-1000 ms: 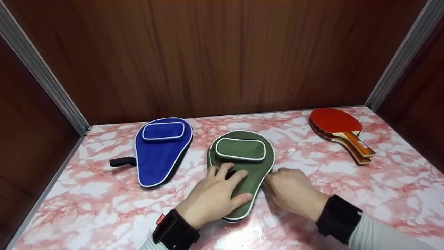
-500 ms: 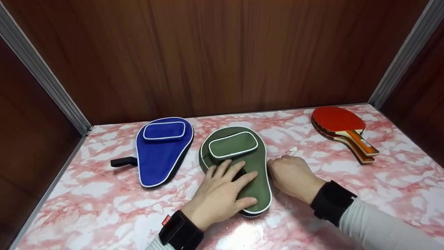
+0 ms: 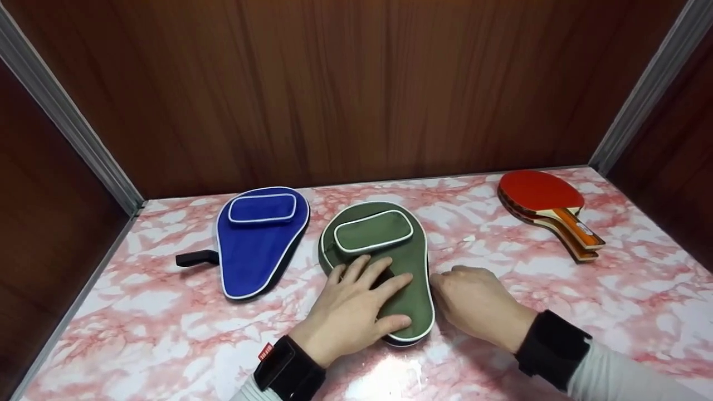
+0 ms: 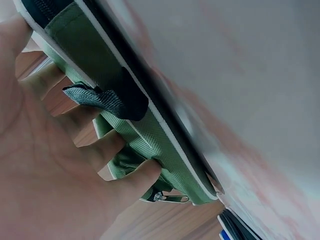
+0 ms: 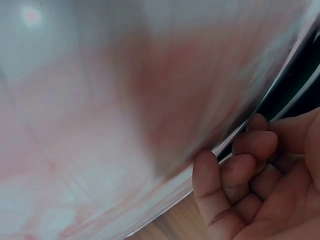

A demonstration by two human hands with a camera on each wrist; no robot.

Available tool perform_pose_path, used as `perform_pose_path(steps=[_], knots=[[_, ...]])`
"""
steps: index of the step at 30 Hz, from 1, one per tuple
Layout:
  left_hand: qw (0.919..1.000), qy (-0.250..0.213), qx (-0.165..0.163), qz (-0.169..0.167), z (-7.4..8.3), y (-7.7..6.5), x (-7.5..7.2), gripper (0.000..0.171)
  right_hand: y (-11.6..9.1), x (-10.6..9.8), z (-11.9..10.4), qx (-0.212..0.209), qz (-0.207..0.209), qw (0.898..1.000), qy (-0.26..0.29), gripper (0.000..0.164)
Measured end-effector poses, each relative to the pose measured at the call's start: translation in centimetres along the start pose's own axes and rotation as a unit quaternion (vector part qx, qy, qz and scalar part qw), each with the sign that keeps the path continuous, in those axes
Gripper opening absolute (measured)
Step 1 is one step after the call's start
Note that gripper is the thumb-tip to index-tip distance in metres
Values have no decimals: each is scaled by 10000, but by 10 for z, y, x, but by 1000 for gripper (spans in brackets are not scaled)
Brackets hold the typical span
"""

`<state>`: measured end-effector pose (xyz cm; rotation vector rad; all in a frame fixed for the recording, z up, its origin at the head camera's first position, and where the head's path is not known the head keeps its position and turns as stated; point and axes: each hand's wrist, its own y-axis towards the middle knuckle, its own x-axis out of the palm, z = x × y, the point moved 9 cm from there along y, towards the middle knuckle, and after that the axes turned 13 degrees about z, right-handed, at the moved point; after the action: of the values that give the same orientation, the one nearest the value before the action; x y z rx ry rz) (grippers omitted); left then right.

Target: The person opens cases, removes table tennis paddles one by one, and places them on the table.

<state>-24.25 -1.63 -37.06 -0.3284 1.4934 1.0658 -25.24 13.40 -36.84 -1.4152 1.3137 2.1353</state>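
Observation:
A green table tennis paddle case [image 3: 409,295] with white piping and a raised pocket [image 3: 374,231] lies flat on the table. My left hand [image 3: 353,312] rests on its lower part, fingers spread and reaching across the top. The left wrist view shows a black strap [image 4: 132,97] beside those fingers and a zipper pull [image 4: 174,199] near the pocket. At the case's right edge is my right hand [image 3: 473,295], fingers curled. In the right wrist view its thumb and index finger pinch at the dark side seam; what exactly lies between them is hidden.
A blue paddle case [image 3: 250,262] with a black strap [image 3: 196,258] lies to the left. Two stacked table tennis paddles [image 3: 540,192], red side up, lie at the back right. Wooden panels [image 3: 356,94] enclose the marbled table [image 3: 139,334] at the back and sides.
The green case has turned, its narrow end swinging right and its round end shifting slightly left. My left hand moved a little right with it. Over the last half second little has changed.

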Motion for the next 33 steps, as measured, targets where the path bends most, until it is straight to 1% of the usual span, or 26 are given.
perform_pose_path(steps=[6,14,17,22,24,26,29,30,31,33], knots=[[10000,-6,-18,8,0,0,0,65,-8,-6,-9,-61,-60,9998,193,22],[9999,36,14,125,1,-1,-3,64,-19,-13,-19,-145,-11,9997,207,25],[9999,-2,-11,121,1,-1,-2,64,-21,-16,-22,-185,9,9995,244,25],[9999,-51,-50,104,0,0,-1,64,-24,-17,-23,-130,-134,9993,313,24],[9997,-227,-27,48,-1,-1,-1,63,-24,-17,-23,-102,-167,9992,336,24],[9982,-594,-34,-108,-3,-1,-1,63,-24,-16,-23,-71,-193,9992,335,23],[9916,-1228,-80,-396,-7,-3,-3,65,-24,-16,-24,-41,-258,9990,353,23],[9896,-1356,-99,-475,-9,-3,-4,66,-24,-16,-24,-42,-284,9989,363,22],[9886,-1413,-113,-513,-10,-3,-5,67,-24,-15,-24,-53,-302,9988,374,21],[9902,-1304,-114,-482,-11,-2,-6,68,-24,-15,-22,-65,-300,9988,379,21]])
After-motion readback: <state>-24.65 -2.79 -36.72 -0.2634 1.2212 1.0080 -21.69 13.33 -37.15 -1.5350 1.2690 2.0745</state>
